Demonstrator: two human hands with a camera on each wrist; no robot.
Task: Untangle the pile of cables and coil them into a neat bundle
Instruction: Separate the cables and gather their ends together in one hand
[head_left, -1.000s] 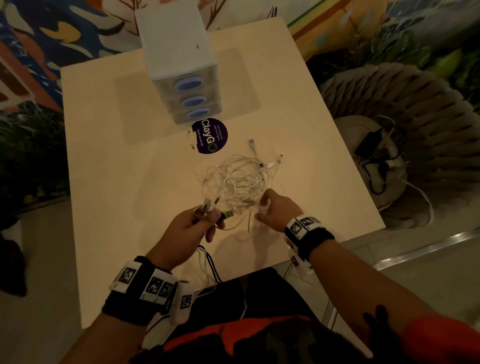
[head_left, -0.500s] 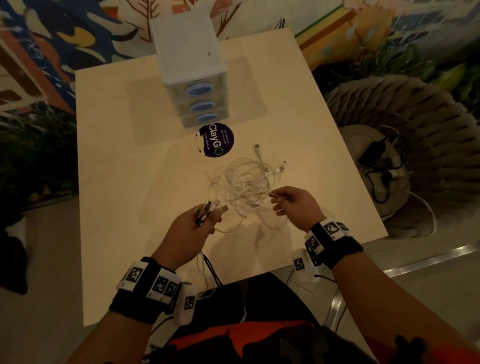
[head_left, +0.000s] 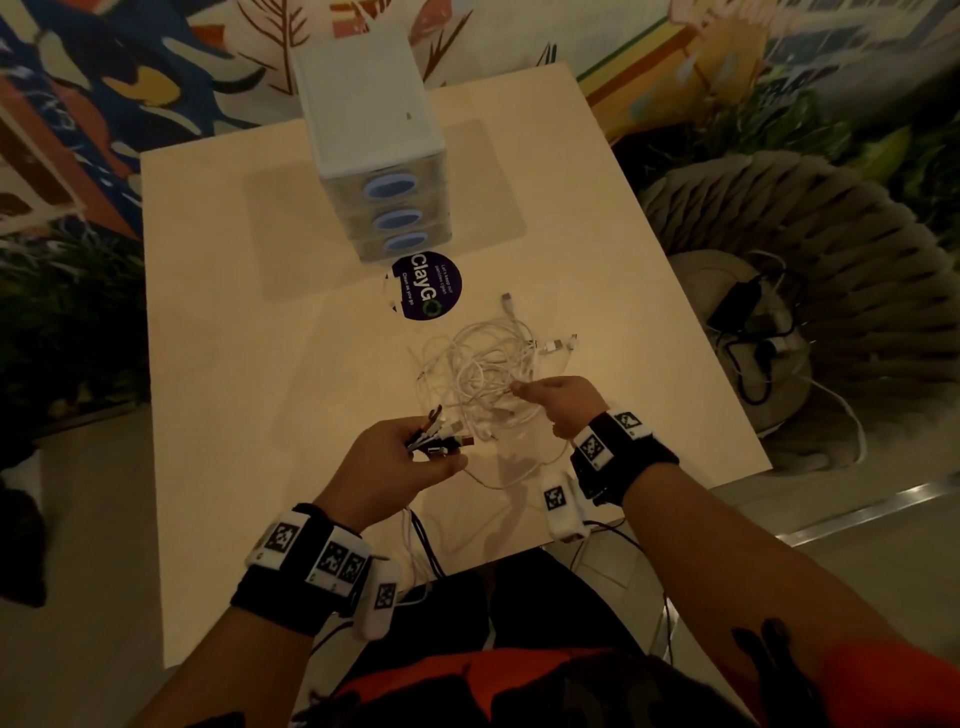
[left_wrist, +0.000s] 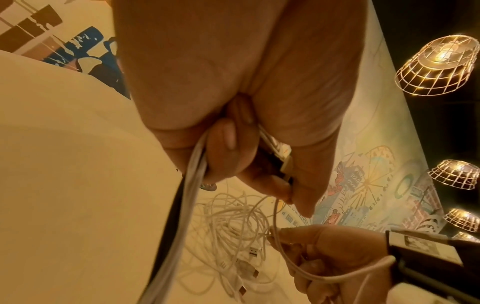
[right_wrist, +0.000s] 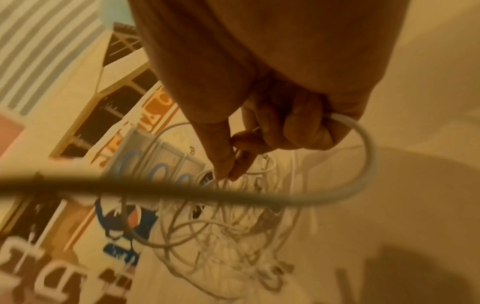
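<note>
On the pale table (head_left: 218, 364), toward twelve o'clock, a white drawer unit (head_left: 374, 135) stands with three translucent drawers, each with a blue oval pull; what lies inside them cannot be told. Just on its near side lies a dark round sticker (head_left: 427, 285) reading "ClayGo".

The pile of cables (head_left: 480, 366), a loose white tangle, lies at the table's middle, at about five o'clock from the sticker, with several plug ends sticking out at its two o'clock edge.

The left hand (head_left: 400, 462) is curled tight round a bunch of connector ends (head_left: 441, 434), dark and light plugs fanned out past the thumb; their cords run through the fist and down off the near table edge. The left wrist view shows the thumb (left_wrist: 298, 185) pressing the plugs against the fingers.

The right hand (head_left: 563, 402) hovers at the pile's five o'clock edge, thumb and forefinger pinched together on one white strand (right_wrist: 363, 164), which also loops through its curled fingers.

Against half a second ago, both hands keep their holds; the right hand sits much where it was, and the pile's shape looks unchanged. A second ago that hand rested lower, at the pile's near edge.
</note>
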